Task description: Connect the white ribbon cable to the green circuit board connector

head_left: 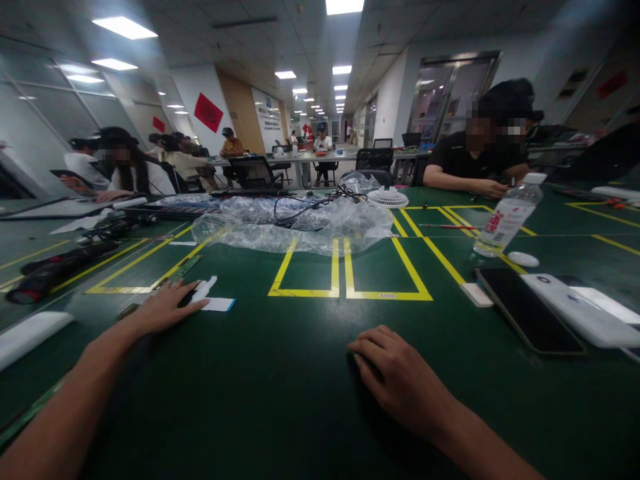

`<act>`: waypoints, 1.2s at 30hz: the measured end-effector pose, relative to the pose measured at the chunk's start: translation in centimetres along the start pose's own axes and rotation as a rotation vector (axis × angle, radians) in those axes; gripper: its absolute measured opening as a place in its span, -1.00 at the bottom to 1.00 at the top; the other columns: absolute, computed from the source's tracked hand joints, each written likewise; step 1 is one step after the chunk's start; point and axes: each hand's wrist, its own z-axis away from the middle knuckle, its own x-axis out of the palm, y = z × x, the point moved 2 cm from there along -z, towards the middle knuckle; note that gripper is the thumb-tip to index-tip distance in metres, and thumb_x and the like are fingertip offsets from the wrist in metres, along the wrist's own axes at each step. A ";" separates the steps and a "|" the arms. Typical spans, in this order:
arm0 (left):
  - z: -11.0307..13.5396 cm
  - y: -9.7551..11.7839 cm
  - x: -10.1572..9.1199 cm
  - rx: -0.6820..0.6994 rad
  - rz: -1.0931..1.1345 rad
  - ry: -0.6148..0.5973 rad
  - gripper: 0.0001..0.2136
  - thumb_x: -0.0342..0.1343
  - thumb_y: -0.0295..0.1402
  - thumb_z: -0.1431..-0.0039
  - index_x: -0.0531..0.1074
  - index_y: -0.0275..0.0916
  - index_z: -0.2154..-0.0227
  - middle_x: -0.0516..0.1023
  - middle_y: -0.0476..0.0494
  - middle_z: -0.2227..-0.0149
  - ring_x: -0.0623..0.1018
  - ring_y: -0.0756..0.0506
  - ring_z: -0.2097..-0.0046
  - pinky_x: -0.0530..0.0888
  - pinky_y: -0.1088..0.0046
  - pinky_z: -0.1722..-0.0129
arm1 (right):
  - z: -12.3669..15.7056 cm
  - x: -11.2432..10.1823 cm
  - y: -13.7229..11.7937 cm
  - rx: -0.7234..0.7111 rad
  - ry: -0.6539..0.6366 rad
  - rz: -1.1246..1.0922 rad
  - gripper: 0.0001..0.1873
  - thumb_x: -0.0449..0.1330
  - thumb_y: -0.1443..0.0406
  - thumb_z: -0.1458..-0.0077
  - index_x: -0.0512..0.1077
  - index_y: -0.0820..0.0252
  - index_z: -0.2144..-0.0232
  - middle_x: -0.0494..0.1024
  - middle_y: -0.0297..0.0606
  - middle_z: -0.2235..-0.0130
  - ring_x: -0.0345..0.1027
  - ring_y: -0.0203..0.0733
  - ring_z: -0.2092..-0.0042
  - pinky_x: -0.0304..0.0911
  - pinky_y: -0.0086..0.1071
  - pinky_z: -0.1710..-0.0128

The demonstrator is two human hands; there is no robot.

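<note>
My left hand (163, 308) lies low over the green table, thumb and fingers apart. Its thumb touches a white ribbon cable (220, 305) with a blue end, and a dark patch shows between thumb and forefinger. Just past the fingers lies a narrow green circuit board (186, 268); whether the cable joins it is hidden. My right hand (395, 370) rests on the bare tabletop, fingers curled together, with nothing seen in them.
Clear plastic wrap (300, 230) with black cables lies ahead. At right stand a water bottle (507, 217), a dark phone (527, 310) and a white power bank (583, 310). A black flashlight-like object (55, 270) is at left. A co-worker (480, 153) sits across the table.
</note>
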 end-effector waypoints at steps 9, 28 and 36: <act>3.7 16.0 -0.5 0.421 0.070 -0.160 -0.25 -0.14 0.21 -0.26 -0.12 0.00 -0.40 -0.24 -0.22 -0.44 -0.12 -0.41 -0.41 -0.04 -0.20 -0.29 | 0.1 -0.2 0.0 0.015 0.011 -0.001 -0.72 0.06 0.38 -0.28 0.48 0.18 0.03 0.50 -0.18 0.07 0.33 -0.10 0.06 0.29 -0.13 0.02; 8.4 24.7 0.2 0.835 0.211 -0.078 -0.19 0.01 0.19 -0.20 -0.06 -0.07 -0.39 -0.02 -0.15 -0.42 -0.02 -0.26 -0.42 -0.10 -0.05 -0.36 | 0.4 1.6 -1.0 -0.004 -0.136 0.177 -0.50 0.03 0.19 -0.31 0.28 0.13 -0.25 0.27 -0.18 -0.31 -0.05 0.02 -0.37 -0.15 0.07 -0.34; 5.4 20.9 0.2 0.550 0.081 0.046 -0.39 -0.22 0.05 -0.38 0.13 -0.21 -0.34 0.11 -0.23 -0.39 0.14 -0.22 -0.38 0.11 0.12 -0.33 | 0.4 0.9 -0.7 0.039 0.013 0.292 -0.66 0.07 0.26 -0.28 0.48 0.12 -0.05 0.52 -0.20 -0.09 0.19 0.07 -0.25 -0.10 0.18 -0.30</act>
